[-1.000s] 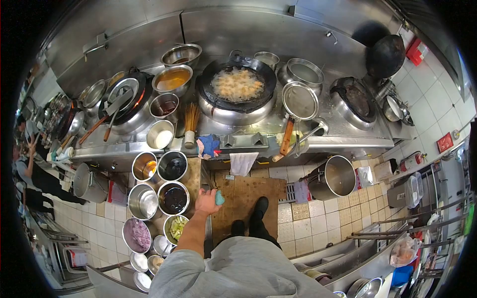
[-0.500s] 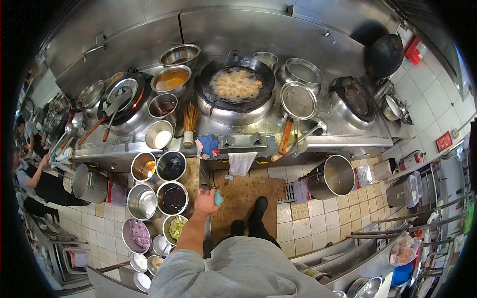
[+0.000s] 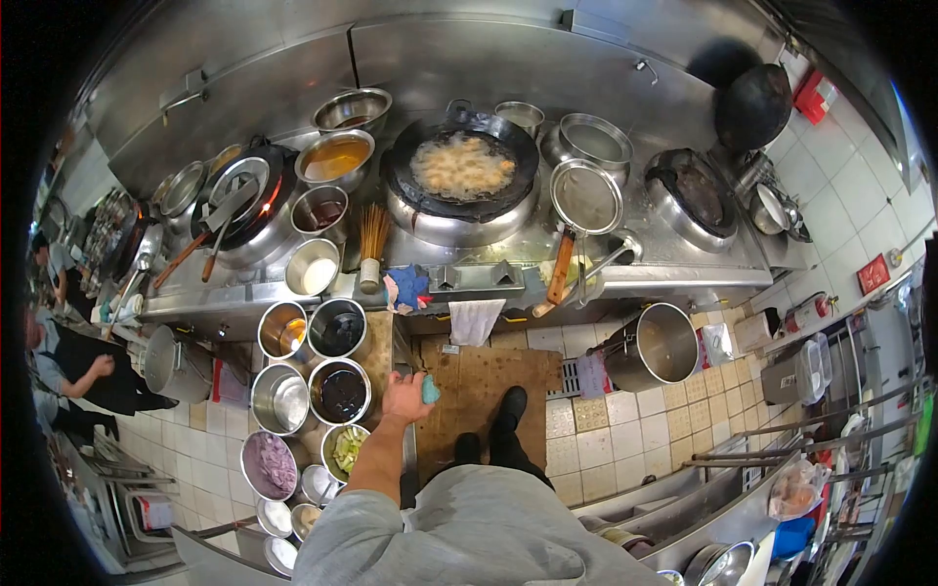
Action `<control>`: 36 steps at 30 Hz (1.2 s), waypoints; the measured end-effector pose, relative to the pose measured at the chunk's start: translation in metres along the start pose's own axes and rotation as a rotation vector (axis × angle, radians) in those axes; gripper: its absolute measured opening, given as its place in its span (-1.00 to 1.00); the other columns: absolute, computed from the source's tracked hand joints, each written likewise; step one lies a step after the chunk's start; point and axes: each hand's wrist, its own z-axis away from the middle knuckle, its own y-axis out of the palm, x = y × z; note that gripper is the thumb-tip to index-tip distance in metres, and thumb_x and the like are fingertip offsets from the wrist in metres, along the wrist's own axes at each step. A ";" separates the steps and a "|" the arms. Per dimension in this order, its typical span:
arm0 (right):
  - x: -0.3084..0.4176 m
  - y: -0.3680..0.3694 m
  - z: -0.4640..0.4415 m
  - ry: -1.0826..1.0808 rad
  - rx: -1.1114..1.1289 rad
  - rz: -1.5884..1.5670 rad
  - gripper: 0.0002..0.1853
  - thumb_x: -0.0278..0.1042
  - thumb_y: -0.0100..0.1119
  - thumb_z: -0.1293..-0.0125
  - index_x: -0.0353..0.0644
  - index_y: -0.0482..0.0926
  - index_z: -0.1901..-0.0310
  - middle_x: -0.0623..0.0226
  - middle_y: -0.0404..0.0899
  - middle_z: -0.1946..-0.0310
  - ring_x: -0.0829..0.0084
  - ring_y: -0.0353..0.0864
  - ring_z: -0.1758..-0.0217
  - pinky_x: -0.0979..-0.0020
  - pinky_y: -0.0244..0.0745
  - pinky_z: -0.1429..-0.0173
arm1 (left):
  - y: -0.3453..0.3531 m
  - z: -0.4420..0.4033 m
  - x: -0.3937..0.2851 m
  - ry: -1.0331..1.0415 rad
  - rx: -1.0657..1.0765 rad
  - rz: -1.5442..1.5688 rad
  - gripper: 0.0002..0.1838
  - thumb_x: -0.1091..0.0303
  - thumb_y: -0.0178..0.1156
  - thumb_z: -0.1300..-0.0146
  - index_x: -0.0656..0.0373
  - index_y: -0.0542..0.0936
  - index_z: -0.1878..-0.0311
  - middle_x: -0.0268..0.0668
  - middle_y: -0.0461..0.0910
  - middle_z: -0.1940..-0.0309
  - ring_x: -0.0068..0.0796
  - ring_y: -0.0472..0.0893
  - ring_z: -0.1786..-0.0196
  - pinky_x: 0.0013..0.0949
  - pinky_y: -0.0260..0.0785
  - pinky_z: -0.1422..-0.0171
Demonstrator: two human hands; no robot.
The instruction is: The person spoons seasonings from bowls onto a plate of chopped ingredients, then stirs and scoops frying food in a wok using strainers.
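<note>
My left hand [image 3: 405, 397] is closed around a small green-blue cloth or sponge [image 3: 430, 389], over the edge of the narrow counter that holds the pots. Just left of it stands a pot of dark liquid [image 3: 340, 391], and below that a pot of chopped green vegetables [image 3: 346, 451]. My right hand does not show. In the middle of the stove, a black wok [image 3: 400, 174] holds golden pieces [image 3: 463, 166] frying in bubbling oil. A round strainer [image 3: 586, 196] with a wooden handle lies right of the wok.
A bowl of orange liquid [image 3: 335, 158] and a bamboo brush [image 3: 371, 244] stand left of the wok. A large pot [image 3: 666, 344] is on the right. Another wok burner [image 3: 690, 198] sits farther right. At the far left, people [image 3: 83, 366] stand near the stove.
My left hand stays in the same place. At the far left, a person's arm has come down and now bends in front of a dark apron. The frying pieces have shifted slightly in the oil.
</note>
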 end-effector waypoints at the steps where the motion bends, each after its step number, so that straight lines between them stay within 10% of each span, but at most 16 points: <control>1: 0.000 0.000 0.000 -0.006 0.000 -0.003 -0.60 0.22 0.22 -0.22 0.03 0.64 0.26 0.11 0.66 0.54 0.03 0.70 0.43 0.01 0.54 0.35 | -0.001 0.000 0.000 -0.001 0.003 -0.001 -0.23 -0.10 0.39 0.00 0.12 0.47 -0.24 -0.03 0.66 0.02 0.00 0.55 -0.16 -0.08 0.07 -0.47; 36: 0.006 -0.009 -0.004 -0.011 0.018 0.001 -0.59 0.22 0.22 -0.21 0.01 0.60 0.29 0.10 0.65 0.55 0.00 0.69 0.44 -0.03 0.53 0.37 | 0.003 -0.002 0.001 -0.002 0.022 -0.018 -0.23 -0.10 0.39 -0.02 0.13 0.45 -0.24 -0.04 0.64 0.00 -0.06 0.57 -0.15 -0.06 0.03 -0.48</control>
